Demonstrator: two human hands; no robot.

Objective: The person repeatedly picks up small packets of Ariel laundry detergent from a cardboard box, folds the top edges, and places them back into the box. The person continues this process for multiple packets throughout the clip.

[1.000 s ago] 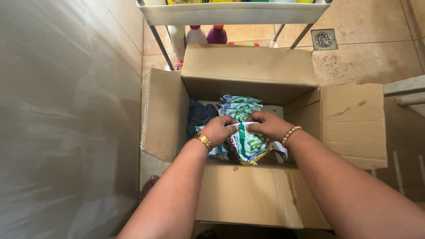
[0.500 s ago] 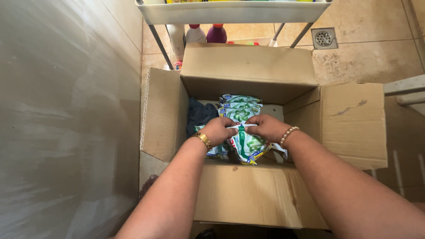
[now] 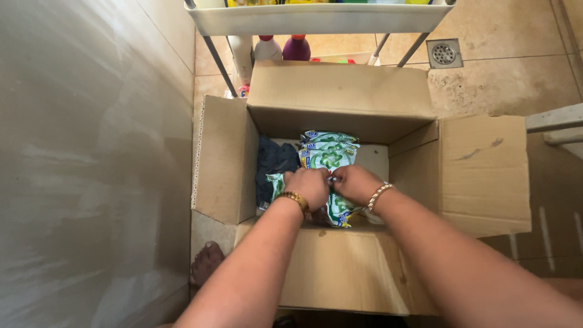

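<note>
Inside the open cardboard box, left hand and right hand knuckle to knuckle, fingers curled tight on a green-and-white sachet, more sachets at twelve o'clock, dark cloth at ten.

Cardboard box on floor: sachets inside at centre, cloth left of them; shelf rack behind box.

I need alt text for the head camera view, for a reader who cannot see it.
Seen from above, a person's left hand and right hand together grip a green and white packet inside an open cardboard box on a tiled floor. More such packets and a dark cloth lie in the box.
</note>
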